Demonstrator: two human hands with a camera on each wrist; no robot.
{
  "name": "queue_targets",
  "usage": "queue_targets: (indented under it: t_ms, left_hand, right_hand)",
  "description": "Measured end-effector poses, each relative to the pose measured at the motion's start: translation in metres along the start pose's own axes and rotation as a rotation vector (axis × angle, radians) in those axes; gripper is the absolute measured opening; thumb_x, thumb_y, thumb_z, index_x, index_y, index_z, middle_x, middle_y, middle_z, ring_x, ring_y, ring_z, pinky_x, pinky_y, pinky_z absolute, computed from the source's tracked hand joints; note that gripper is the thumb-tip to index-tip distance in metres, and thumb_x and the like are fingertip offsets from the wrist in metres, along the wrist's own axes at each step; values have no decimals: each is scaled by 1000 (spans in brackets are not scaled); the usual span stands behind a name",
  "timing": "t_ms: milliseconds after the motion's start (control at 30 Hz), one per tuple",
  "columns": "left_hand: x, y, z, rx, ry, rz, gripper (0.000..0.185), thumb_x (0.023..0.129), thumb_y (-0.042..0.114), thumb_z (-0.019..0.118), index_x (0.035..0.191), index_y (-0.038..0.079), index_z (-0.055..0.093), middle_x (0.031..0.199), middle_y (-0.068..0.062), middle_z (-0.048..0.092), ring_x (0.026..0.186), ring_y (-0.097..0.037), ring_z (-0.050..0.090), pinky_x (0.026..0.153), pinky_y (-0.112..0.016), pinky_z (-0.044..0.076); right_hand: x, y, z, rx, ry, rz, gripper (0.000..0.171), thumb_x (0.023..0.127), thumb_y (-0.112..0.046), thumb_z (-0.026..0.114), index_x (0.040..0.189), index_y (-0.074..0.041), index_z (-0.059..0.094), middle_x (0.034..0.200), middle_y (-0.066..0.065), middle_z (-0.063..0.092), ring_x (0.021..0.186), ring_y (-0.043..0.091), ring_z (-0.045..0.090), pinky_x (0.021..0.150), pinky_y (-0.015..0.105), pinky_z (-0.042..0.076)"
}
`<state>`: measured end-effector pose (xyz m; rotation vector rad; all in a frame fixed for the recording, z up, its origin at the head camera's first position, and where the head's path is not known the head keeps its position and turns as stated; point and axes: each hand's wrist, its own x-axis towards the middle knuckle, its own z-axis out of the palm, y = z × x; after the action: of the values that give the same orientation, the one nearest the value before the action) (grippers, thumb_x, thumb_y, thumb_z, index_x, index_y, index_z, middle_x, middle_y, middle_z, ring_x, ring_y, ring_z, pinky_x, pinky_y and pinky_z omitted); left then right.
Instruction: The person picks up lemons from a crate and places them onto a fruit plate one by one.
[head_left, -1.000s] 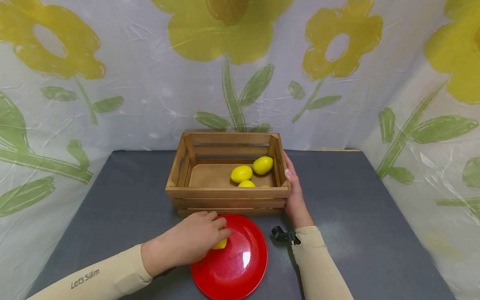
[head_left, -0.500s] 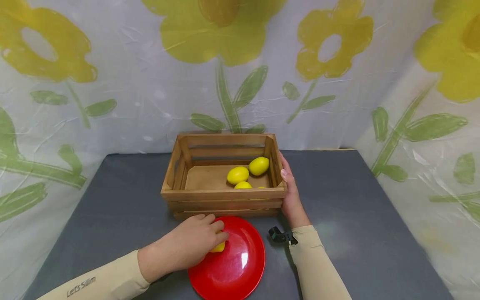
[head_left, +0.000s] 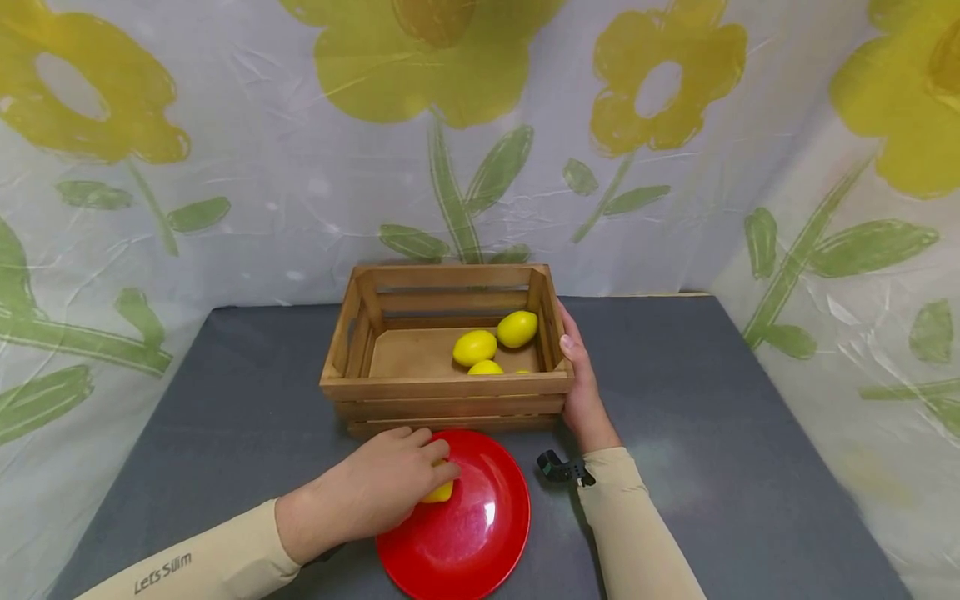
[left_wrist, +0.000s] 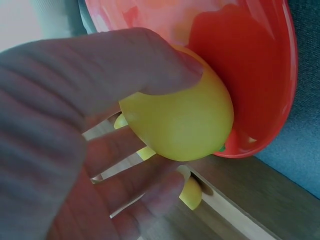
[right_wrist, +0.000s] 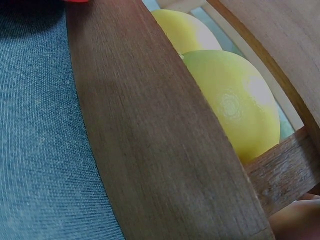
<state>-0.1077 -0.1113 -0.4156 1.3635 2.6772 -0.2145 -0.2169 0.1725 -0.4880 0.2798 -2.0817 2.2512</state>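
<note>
The left grip (head_left: 381, 481) curls round a lemon (left_wrist: 187, 120), plate (head_left: 465, 546) beneath. The right grip (head_left: 586, 393) touches a crate (head_left: 442, 388), openness unclear.

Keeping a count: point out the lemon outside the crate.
The lemon held in the left hand at the red plate; the other visible lemons lie inside the wooden crate.

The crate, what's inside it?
In its right half, two lemons show whole, a third shows its top, and a yellow sliver peeks up. The front board covers the rest; anything else behind it is hidden.
</note>
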Motion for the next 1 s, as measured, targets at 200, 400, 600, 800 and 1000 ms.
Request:
queue_targets:
  t_ms: [200,400,600,800,1000]
  left_hand:
    - [1,0,-2,-15,-9,-13,58,77,36,97,129,29,75,112,6,73,96,-15,62,84,-32,57]
    - [1,-1,-3,-27,-15,-24,59,77,34,97,130,29,74,113,6,73,98,-15,62,87,-34,58]
    - [0,-1,-4,-45,-14,-30,59,78,32,96,132,28,73,117,5,73,103,-16,64,91,-36,59]
    - [-3,-2,-8,-67,2,-29,59,81,31,93,136,26,71,124,2,72,111,-18,66,98,-38,60]
    - [-5,-3,-12,-86,17,-29,60,81,31,94,136,24,71,126,2,72,112,-17,66,96,-38,61]
  right_hand:
    - [3,1,-1,12,3,-11,70,102,-53,37,170,-41,30,179,-7,23,161,29,26,129,66,18]
    - [4,2,-1,3,0,-14,71,101,-55,37,170,-42,29,179,-7,22,161,29,26,129,66,18]
    - [4,1,-1,8,-2,-21,71,102,-54,37,170,-40,29,179,-6,22,161,29,26,129,66,19]
    - [3,1,-1,4,-5,-25,72,102,-53,37,171,-38,28,180,-4,21,162,30,25,129,66,18]
    - [2,1,0,6,0,-15,72,101,-53,37,171,-38,28,180,-4,22,161,31,26,129,67,18]
